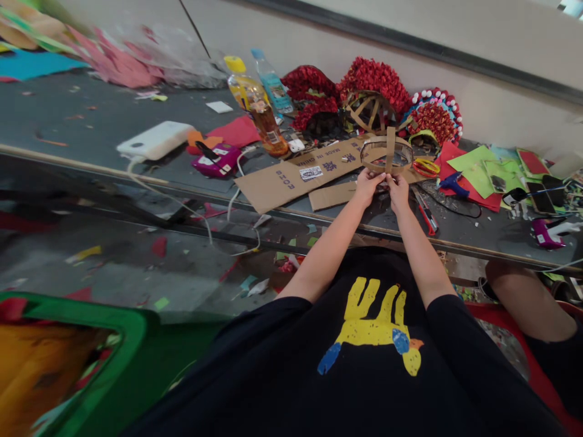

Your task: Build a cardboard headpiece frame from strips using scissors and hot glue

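A ring of brown cardboard strip (374, 165), with an upright strip rising from its near side, is held between my two hands over the table edge. My left hand (368, 184) pinches the ring's near lower edge. Close beside it, my right hand (397, 187) grips the same edge, its fingers curled and thumb near the other thumb. Behind and left of the hands lies a flat printed cardboard piece (277, 182), with a narrower cardboard strip (334, 195) nearer me. A red utility knife (427, 213) rests right of my right hand.
Two bottles, one with amber drink (268, 124) and one blue (276, 85), stand left of red fluffy headpieces (373, 79). A blue glue gun (454, 184) lies on coloured sheets (485, 173). A white power bank (155, 141) trails a cable past the edge. A person's leg (531, 297) is at right.
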Tool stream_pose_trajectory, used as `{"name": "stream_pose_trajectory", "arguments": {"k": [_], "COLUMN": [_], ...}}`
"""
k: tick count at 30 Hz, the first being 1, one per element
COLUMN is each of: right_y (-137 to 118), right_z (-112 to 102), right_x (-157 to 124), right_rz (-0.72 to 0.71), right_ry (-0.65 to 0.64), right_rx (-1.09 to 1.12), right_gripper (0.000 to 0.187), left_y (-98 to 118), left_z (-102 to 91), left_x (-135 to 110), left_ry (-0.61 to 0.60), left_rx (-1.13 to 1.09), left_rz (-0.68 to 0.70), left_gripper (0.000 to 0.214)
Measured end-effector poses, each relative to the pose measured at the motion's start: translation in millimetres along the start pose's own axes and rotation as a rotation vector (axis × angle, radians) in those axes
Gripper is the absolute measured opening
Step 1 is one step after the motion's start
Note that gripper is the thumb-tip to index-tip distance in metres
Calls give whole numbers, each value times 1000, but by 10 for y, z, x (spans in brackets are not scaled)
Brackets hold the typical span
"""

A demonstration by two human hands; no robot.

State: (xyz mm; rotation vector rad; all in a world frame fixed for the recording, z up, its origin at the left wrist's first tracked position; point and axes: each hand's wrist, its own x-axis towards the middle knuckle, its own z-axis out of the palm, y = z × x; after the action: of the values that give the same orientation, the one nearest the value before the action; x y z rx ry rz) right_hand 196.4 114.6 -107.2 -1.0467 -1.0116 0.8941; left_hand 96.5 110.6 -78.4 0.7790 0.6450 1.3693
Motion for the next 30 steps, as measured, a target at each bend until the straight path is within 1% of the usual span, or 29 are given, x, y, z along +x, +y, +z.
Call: {"name": "stream_pose_trajectory", "arguments": {"k": [9,16,23,30], "right_y": [-31,-56,-53,-44], "right_z": [7,19,10,12], "right_x": [-25,-31,-32,-25], "right_rz": [16,19,16,12], "right_ry": [2,16,-8,4], "right_rx": [-11,-6,-16,-6], "right_gripper": [38,34,41,39], "left_y": [9,18,11,4], "left_z": [7,16,14,9], "left_x": [-8,-21,-17,-8], "left_ry": [6,13,10,7], "left_rx": [-3,11,20,14], "left_rz": [-15,-4,-2,0], "left_gripper": [46,43,42,45]}}
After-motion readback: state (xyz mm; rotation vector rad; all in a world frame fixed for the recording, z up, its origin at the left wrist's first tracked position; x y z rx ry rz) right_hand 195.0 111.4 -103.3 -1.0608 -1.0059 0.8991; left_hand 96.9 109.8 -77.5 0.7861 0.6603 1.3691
